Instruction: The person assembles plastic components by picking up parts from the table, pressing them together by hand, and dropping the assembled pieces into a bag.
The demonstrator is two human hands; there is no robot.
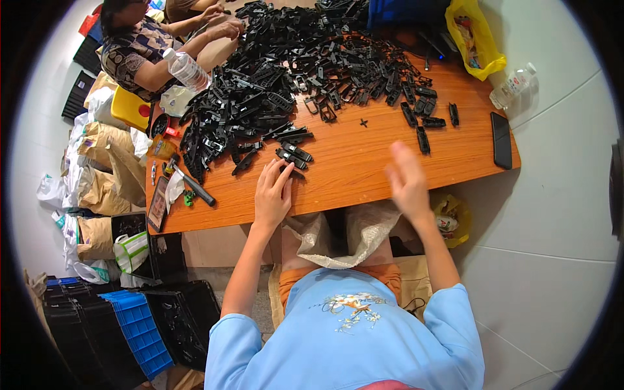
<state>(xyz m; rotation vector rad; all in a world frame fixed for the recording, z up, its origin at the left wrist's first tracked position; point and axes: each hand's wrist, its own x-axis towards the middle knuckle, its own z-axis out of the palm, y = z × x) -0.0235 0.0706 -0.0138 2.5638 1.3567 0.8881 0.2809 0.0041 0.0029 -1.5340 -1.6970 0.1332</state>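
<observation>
Near the table's front edge, my left hand [272, 198] has its fingers bent down on a small black plastic part [294, 172]. Just beyond its fingertips lie a few similar black plastic clips [296, 153] side by side. My right hand [409, 185] is raised over the table's front edge, smeared by motion, with its fingers stretched out and nothing visible in them. A large heap of black plastic parts [260, 84] covers the far and left side of the wooden table [351, 169]. A woven sack [364, 237] lies open across my lap, under the table edge.
A hammer [195, 187] and a phone [158, 205] lie at left; another phone [501, 140] lies at right. Plastic bottles [188, 70] and a yellow bag [478, 42] edge the table. A co-worker [146, 49] sits far left. Crates [136, 331] stand lower left.
</observation>
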